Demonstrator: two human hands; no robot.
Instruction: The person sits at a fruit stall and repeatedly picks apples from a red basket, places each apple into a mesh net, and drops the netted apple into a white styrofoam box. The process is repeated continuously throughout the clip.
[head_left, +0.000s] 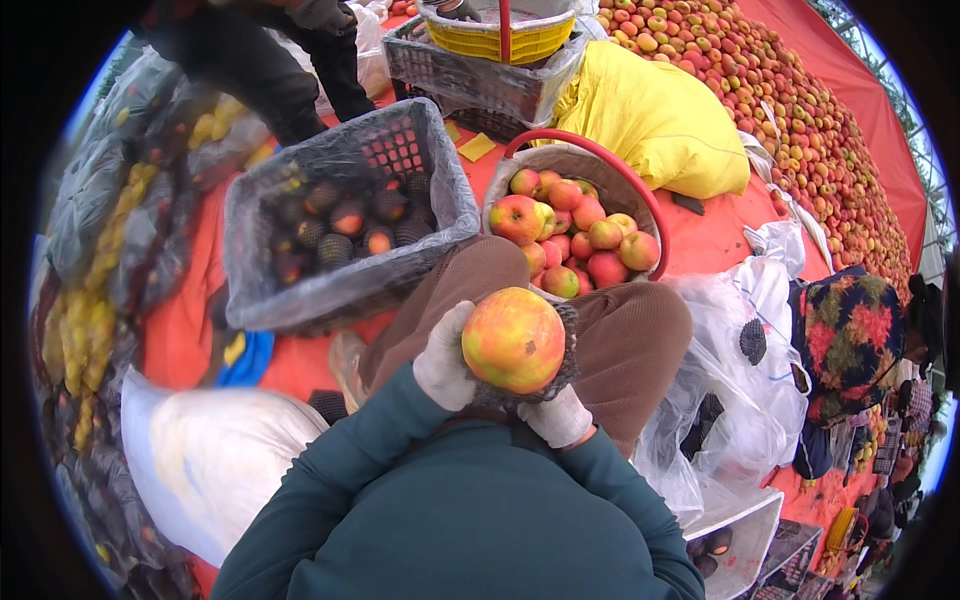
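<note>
A large yellow-red apple (514, 341) with a small brown blemish sits in front of my lap. My left hand (445, 358), in a pale knit glove, grips its left side. Behind and below the apple is a black foam net sleeve (571, 345). My right hand (556, 417), gloved the same way, holds that sleeve from underneath; its fingers are mostly hidden. Beyond my knees stands a lined basket (611, 169) with a red handle, filled with loose apples (576, 225). Left of it, a plastic-lined crate (337, 304) contains apples in black net sleeves (346, 219).
A yellow sack (652, 112) lies before a big apple heap (780, 97). Clear plastic bags (720, 330) are at my right, a white sack (232, 442) at my left. One person (247, 67) stands ahead by stacked crates (480, 75); another person (847, 345) is at right.
</note>
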